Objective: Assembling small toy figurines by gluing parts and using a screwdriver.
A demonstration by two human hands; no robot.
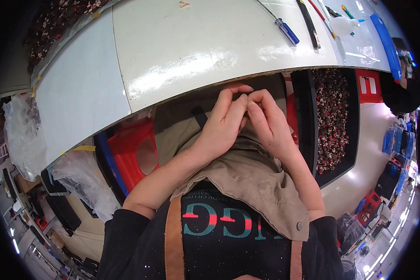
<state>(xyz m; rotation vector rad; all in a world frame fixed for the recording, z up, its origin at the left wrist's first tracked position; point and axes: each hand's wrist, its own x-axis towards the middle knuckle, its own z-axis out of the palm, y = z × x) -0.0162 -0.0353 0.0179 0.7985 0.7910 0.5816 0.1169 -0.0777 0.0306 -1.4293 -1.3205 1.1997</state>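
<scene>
Just below the front edge of the white table (182, 39), my two hands meet over my lap, fingertips touching. My left hand (223, 119) is closed, thumb and fingers pinched together. Closed in a similar pinch, my right hand (269, 122) presses against it from the right. Whatever lies between the fingertips is hidden or too small to make out. Under both hands spreads a brown apron (249, 179), bunched up across my lap.
A black bin (308, 116) of small dark, red and pale parts (332, 126) stands on the right. More such parts (56, 23) heap at the table's far left. A blue-handled screwdriver (287, 31), a black strip (309, 25) and a white squeeze bottle (344, 26) lie at the far right.
</scene>
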